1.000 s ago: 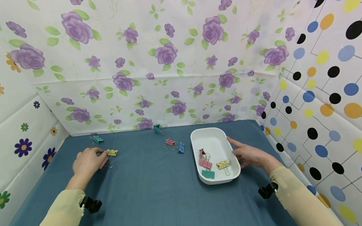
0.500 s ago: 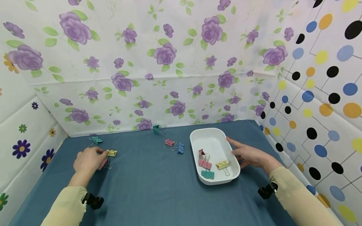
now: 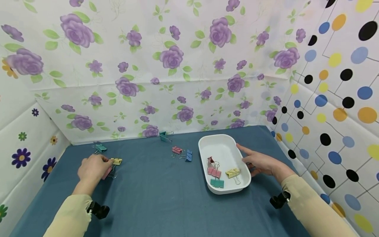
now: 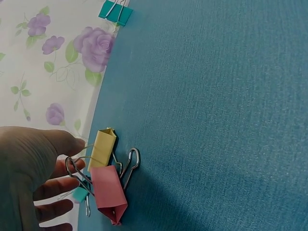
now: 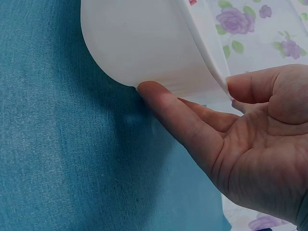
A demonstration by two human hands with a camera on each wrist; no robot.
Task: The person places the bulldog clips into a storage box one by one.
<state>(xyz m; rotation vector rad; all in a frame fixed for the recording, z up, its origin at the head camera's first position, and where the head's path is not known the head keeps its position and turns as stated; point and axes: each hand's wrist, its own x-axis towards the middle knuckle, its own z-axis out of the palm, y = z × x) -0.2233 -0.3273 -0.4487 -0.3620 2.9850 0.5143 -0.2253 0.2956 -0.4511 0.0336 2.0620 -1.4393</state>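
At the left of the table, my left hand (image 3: 92, 169) pinches a wire handle of a yellow binder clip (image 4: 102, 148) between thumb and index finger. A pink binder clip (image 4: 109, 191) lies right beside it, its own wire loop overlapping the index fingertip in the left wrist view. Behind them is a teal binder clip (image 3: 100, 148). My right hand (image 3: 263, 162) rests against the right side of a white tray (image 3: 220, 146), nearly straight fingers touching its rim and outer wall. Inside the tray sit pink clips (image 3: 214, 172), a teal clip (image 3: 217, 183) and a yellow clip (image 3: 232, 173).
Between the hands lie a small pink clip (image 3: 177, 150) and a blue clip (image 3: 188, 156). Another teal clip (image 3: 165, 137) stands against the flowered back wall (image 3: 130, 108). A dotted wall (image 3: 314, 138) borders the blue tablecloth (image 3: 160, 197) on the right.
The head view has shifted slightly. Both hands keep nearly the same place, the left at the clips and the right at the tray.
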